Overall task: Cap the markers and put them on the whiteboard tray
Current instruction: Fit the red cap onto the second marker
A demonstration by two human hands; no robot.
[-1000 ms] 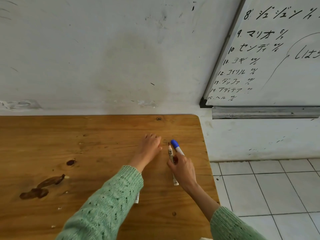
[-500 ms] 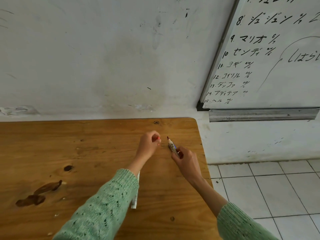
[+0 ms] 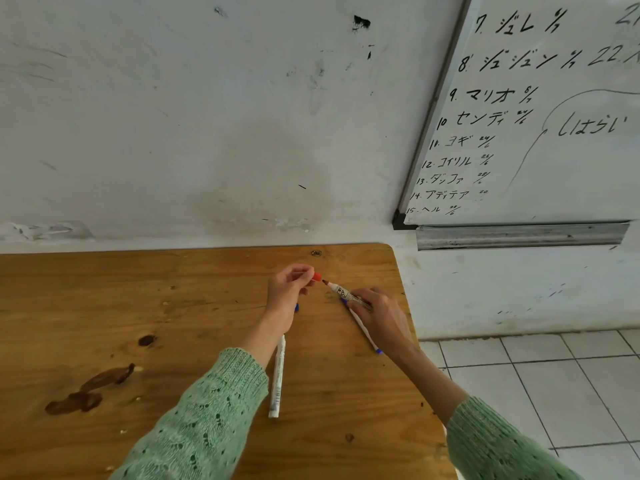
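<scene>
Above the far right part of the wooden table, the person's two hands meet. The left hand pinches a small red cap between thumb and fingertips, its open end facing 4 o'clock. The right hand is closed around the barrel of an uncapped red marker, whose dark red tip points toward 10 o'clock at the cap. Tip and cap are just apart, not yet joined.

Two more markers lie on the tabletop. A white marker lies lengthwise at 6 o'clock from the left hand, partly hidden beneath the left wrist; a bit of blue shows by the wrist at its far end, but whether that is a cap cannot be told. A blue-ended marker lies under the right hand, running from 11 o'clock to 5 o'clock, with blue visible at both ends.

Both arms wear green knitted sleeves. At 2 o'clock from the hands, well apart from them, the metal whiteboard tray runs along the bottom edge of the whiteboard, which carries handwritten black characters. White floor tiles show at 4 o'clock beyond the table edge.
</scene>
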